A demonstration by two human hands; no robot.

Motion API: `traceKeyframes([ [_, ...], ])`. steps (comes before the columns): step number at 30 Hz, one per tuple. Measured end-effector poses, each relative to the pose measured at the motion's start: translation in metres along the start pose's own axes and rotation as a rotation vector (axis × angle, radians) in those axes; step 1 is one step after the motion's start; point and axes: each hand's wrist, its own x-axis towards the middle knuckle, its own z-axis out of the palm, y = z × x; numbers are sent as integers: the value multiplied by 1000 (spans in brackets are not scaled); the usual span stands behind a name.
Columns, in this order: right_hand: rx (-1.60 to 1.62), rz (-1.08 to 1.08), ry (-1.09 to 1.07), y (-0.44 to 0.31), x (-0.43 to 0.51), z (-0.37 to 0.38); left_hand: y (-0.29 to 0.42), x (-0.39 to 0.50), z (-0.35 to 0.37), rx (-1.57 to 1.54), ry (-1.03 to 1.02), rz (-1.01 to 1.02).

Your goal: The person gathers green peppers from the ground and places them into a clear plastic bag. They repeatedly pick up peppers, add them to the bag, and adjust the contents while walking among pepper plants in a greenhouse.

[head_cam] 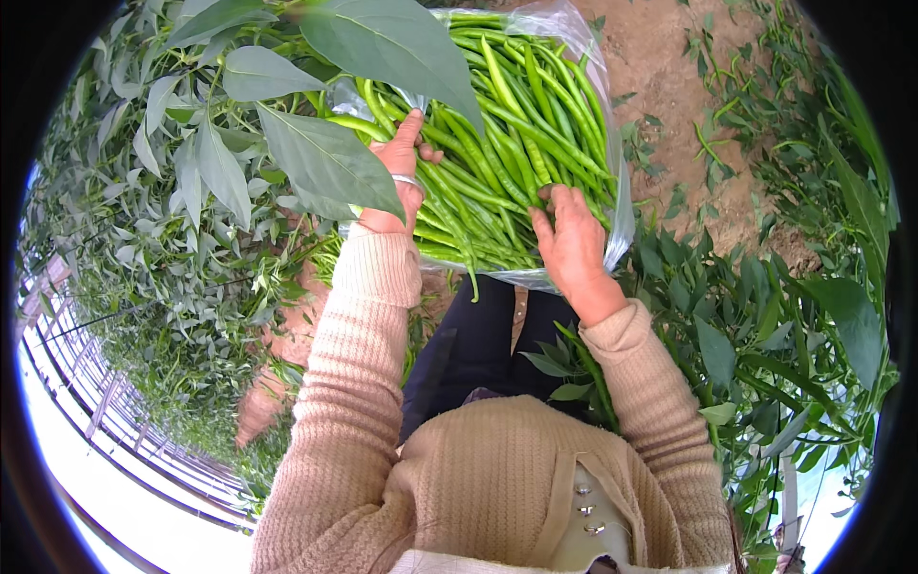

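A large heap of long green chili peppers (502,158) fills a clear plastic bag (621,208) in front of my legs. On the heap's left side lies my left hand (403,154), with a silver bracelet at the wrist; its thumb points up the picture beside the bag's gathered plastic, and whether it grips anything is unclear. My right hand (571,233) rests on the lower right of the heap, its curled fingertips touching peppers; whether they grip one is hidden. One pepper hangs over the bag's near edge. Broad leaves cover part of the heap's upper left.
Dense pepper plants (165,287) stand on the left, and large leaves (323,154) reach in close to my left hand. More plants bearing peppers (782,373) rise at the right. Bare brown soil (667,64) with fallen leaves and peppers runs beyond the bag. A greenhouse frame (107,402) shows lower left.
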Motion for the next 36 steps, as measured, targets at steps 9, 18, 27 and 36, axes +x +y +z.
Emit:
traceKeyframes([
  [9, 19, 29, -3, 1, 1, -9, 9, -41, -40, -164, -284, 139],
  [18, 131, -391, -162, -38, -2, 16, 18, -56, -64, -245, -769, 92],
  [27, 634, -225, 214, -29, 6, -8, 25, -46, -62, -391, -464, 55],
  [36, 117, -145, 27, -12, -6, 14, -23, -65, -11, -125, -306, -167],
])
